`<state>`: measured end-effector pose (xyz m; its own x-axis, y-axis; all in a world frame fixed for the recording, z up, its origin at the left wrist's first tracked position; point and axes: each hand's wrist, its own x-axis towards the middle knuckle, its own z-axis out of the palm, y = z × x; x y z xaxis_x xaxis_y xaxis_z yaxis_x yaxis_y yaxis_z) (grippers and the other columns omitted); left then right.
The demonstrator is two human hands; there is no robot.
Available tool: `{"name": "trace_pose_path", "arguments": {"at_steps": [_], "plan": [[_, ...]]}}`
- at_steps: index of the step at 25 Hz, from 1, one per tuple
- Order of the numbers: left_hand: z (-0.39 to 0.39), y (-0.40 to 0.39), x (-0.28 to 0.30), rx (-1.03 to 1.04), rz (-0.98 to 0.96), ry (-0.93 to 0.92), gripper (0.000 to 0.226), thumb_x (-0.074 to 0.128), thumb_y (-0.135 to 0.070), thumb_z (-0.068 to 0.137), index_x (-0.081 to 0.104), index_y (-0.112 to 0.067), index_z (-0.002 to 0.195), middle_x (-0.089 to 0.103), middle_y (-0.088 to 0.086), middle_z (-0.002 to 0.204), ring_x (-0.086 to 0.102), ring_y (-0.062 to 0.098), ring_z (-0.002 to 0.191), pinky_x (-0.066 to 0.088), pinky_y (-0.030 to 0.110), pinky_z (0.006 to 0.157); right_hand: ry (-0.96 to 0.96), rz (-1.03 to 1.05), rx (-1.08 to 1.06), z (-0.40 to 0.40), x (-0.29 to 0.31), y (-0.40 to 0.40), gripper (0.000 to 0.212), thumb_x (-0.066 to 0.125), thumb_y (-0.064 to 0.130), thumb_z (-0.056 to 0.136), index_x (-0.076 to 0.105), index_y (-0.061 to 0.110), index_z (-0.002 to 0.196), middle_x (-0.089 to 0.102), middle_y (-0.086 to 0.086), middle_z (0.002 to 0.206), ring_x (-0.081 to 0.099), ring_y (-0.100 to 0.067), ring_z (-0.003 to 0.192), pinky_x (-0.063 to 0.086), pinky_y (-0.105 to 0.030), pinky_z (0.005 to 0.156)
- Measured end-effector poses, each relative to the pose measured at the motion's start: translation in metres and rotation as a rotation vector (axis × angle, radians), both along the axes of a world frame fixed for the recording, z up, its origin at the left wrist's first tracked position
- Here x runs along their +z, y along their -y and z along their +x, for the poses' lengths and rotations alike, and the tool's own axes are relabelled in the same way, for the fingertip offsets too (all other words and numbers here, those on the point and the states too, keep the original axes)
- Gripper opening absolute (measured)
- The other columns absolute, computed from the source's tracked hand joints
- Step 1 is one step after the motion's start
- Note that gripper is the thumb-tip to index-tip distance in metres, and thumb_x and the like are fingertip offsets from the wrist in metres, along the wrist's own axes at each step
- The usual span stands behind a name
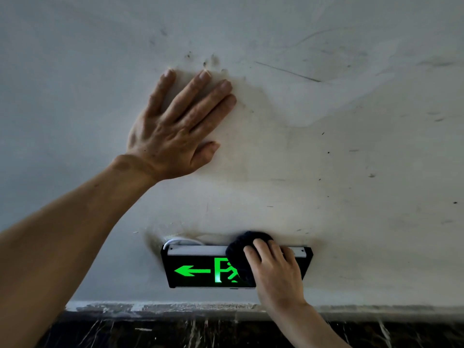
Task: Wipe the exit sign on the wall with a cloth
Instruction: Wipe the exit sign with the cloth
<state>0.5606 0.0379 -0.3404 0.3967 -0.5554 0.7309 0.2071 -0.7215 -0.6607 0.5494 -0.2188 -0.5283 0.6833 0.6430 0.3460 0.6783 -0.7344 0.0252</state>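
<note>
A black exit sign (193, 271) with a glowing green arrow and running figure hangs low on the wall. My right hand (275, 270) presses a dark cloth (241, 249) against the sign's upper middle, covering its right half. The cloth bulges over the sign's grey top edge. My left hand (175, 129) lies flat on the wall well above the sign and to the left, fingers spread, holding nothing.
The white wall (351, 146) is scuffed and smudged with dark marks. A white cable (180, 240) loops out behind the sign's top left corner. Below the sign runs a worn dark skirting band (175, 330) streaked with paint.
</note>
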Motion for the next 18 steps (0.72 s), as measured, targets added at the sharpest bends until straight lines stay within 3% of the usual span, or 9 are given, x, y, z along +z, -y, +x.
{"name": "trace_pose_path", "arguments": {"at_steps": [3, 6, 12, 18], "plan": [[-0.001, -0.001, 0.001, -0.006, 0.001, 0.006, 0.073, 0.045, -0.048, 0.096, 0.027, -0.013, 0.157, 0.027, 0.007, 0.159, 0.025, 0.032, 0.146, 0.011, 0.055, 0.119, 0.029, 0.021, 0.026, 0.009, -0.003, 0.016, 0.058, 0.08, 0.001, 0.043, 0.071, 0.017, 0.098, 0.069, -0.003, 0.096, 0.068, -0.031, 0.089, 0.056, -0.042, 0.085], [-0.001, 0.0, 0.0, -0.016, 0.004, 0.011, 0.071, 0.046, -0.047, 0.095, 0.032, -0.012, 0.156, 0.03, 0.007, 0.158, 0.027, 0.032, 0.145, 0.013, 0.055, 0.119, 0.042, 0.018, 0.056, 0.018, -0.007, 0.029, 0.059, 0.077, 0.002, 0.046, 0.07, 0.017, 0.103, 0.068, -0.003, 0.099, 0.066, -0.031, 0.093, 0.053, -0.042, 0.09], [0.0, 0.0, 0.0, -0.022, 0.007, 0.021, 0.072, 0.047, -0.047, 0.095, 0.031, -0.013, 0.156, 0.03, 0.007, 0.158, 0.027, 0.032, 0.145, 0.012, 0.055, 0.119, -0.113, 0.034, 0.006, 0.031, -0.005, 0.048, 0.075, 0.081, 0.006, 0.032, 0.067, 0.02, 0.104, 0.067, 0.0, 0.104, 0.067, -0.026, 0.094, 0.059, -0.035, 0.08], [-0.001, -0.001, 0.0, -0.023, 0.006, 0.021, 0.073, 0.047, -0.047, 0.095, 0.028, -0.013, 0.157, 0.03, 0.007, 0.158, 0.027, 0.031, 0.145, 0.011, 0.054, 0.12, -0.099, 0.051, -0.108, 0.03, 0.002, 0.039, 0.062, 0.076, -0.004, 0.034, 0.067, 0.018, 0.092, 0.067, -0.002, 0.093, 0.067, -0.027, 0.076, 0.057, -0.036, 0.073]]}}
